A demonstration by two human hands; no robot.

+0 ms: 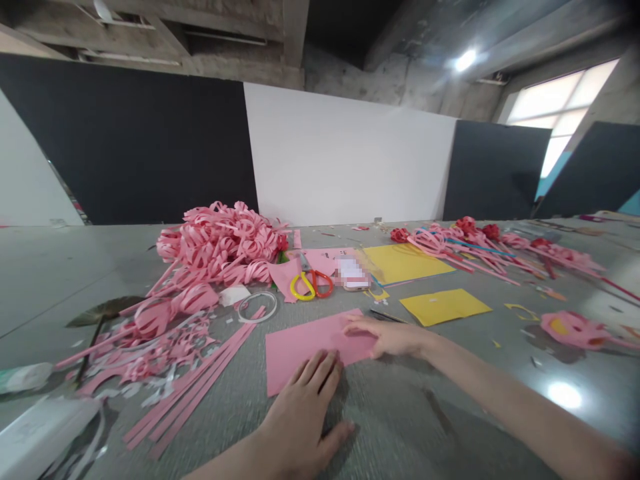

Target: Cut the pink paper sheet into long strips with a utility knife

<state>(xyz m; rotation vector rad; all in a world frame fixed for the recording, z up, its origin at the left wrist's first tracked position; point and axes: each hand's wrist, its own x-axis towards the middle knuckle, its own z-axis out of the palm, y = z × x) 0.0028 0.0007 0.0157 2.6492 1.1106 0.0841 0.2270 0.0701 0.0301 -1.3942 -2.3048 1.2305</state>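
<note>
A sheet of pink paper (310,343) lies flat on the grey tabletop in front of me. My left hand (305,407) rests palm down, its fingers stretched over the sheet's near edge and its thumb out to the right on the table. Over the sheet's right end reaches my right hand (387,335), fingertips touching the paper and thumb apart from them at the edge. Just behind that hand lies a thin dark pencil-like stick (389,315). Farther back are scissors (311,283) with one yellow and one red handle, beside a phone (354,272).
Pink paper-strip flowers (225,240) are heaped at the back left, above cut strips (200,383) and scraps. A roll of tape (257,307) lies near them. Yellow paper (445,307) is to the right, with more pink and red flowers (465,243) beyond. A white box (45,437) stands front left.
</note>
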